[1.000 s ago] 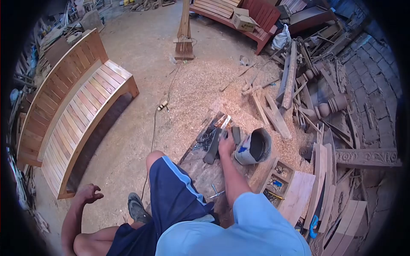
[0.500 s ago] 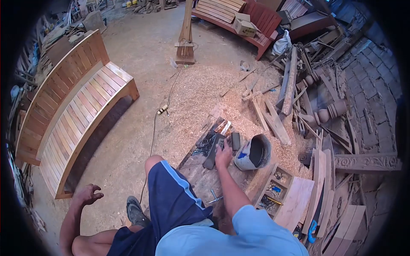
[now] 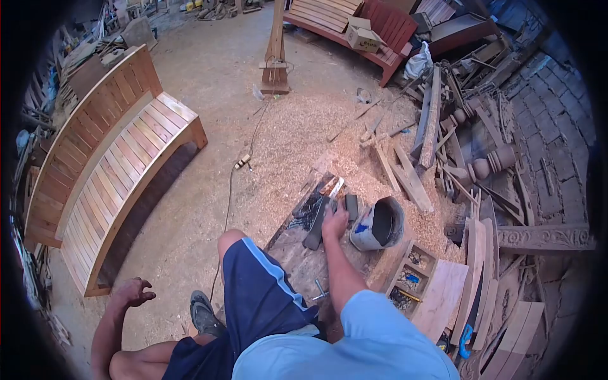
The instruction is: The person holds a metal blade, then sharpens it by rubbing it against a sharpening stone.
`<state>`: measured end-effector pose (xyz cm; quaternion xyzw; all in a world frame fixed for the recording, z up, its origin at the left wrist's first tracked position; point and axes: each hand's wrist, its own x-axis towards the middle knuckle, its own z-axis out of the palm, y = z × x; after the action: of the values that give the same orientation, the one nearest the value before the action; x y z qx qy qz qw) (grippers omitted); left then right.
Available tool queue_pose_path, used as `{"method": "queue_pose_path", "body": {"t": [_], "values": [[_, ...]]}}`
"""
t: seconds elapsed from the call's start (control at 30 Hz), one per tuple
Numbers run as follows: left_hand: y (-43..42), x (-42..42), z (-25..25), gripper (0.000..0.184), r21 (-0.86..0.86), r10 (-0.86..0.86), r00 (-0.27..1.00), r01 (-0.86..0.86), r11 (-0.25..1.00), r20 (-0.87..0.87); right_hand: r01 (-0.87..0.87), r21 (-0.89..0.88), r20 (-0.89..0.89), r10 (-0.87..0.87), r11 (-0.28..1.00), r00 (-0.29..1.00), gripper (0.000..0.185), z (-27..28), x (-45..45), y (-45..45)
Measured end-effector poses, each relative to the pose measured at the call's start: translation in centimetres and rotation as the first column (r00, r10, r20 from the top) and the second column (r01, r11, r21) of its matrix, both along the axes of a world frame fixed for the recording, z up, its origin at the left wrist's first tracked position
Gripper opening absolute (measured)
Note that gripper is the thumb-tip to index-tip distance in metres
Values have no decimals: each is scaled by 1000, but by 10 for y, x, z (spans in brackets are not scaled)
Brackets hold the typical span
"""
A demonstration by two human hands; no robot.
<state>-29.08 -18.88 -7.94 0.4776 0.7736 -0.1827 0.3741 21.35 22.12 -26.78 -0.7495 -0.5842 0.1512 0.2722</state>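
Observation:
My right hand rests over the right edge of a long dark rectangular block, which looks like a sharpening stone. Its fingers point away from me and look slightly apart, though small detail is blurred. Just beyond the fingertips, to the right, is a shorter dark block. Both blocks lie on a worn wooden board, beside a black, wet-looking patch. A stained bucket with dark contents stands close to the right of this hand. My left hand hangs empty near my knee, fingers loosely apart.
A curved slatted bench stands on the left. Near my right arm are a compartmented wooden tray and a blue-handled saw. A cable crosses the floor. Wood shavings and timber pieces lie ahead.
My right hand has shifted right across the long dark block, toward the shorter one. My left hand hardly moves. The view has shifted slightly.

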Motion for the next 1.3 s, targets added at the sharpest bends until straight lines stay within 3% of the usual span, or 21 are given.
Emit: {"method": "queue_pose_path", "body": {"t": [0.1,0.2,0.3,0.4,0.5,0.63,0.77,0.87,0.97,1.13,1.3], "values": [[-2,-1,-6,54,173,39,996,-52,984,79,-24,44,-9,25,999,1000,59,7,-5,3],[1,2,-2,55,112,57,997,-63,992,50,-36,7,-23,36,999,999,53,4,6,-9],[-10,2,-6,55,55,32,999,-33,998,30,80,-51,-33,-82,995,996,55,15,-1,28],[-3,-4,-9,55,56,-7,1000,6,998,20,20,-53,-12,-21,998,1000,56,9,-2,-11],[5,6,3,56,36,149,988,-151,988,49,4,-81,0,-4,997,1000,58,12,-5,5],[4,1,-7,56,42,4,1000,-5,999,28,36,-67,-16,-38,997,999,59,1,-6,1],[10,5,-2,56,140,30,998,-38,989,55,15,70,-6,-15,997,1000,56,-4,-10,9],[11,5,-1,55,102,44,998,-48,994,42,-1,39,13,0,999,1000,55,-3,-5,1],[-2,3,-7,55,66,24,999,-26,997,32,61,-101,-24,-63,993,998,57,25,-12,36],[1,-2,-6,56,77,61,998,-63,995,23,-95,-6,30,95,995,995,56,1,-2,-3],[-2,-3,-10,56,37,-12,1000,12,999,21,39,-21,-7,-39,999,999,54,9,0,18]]}}
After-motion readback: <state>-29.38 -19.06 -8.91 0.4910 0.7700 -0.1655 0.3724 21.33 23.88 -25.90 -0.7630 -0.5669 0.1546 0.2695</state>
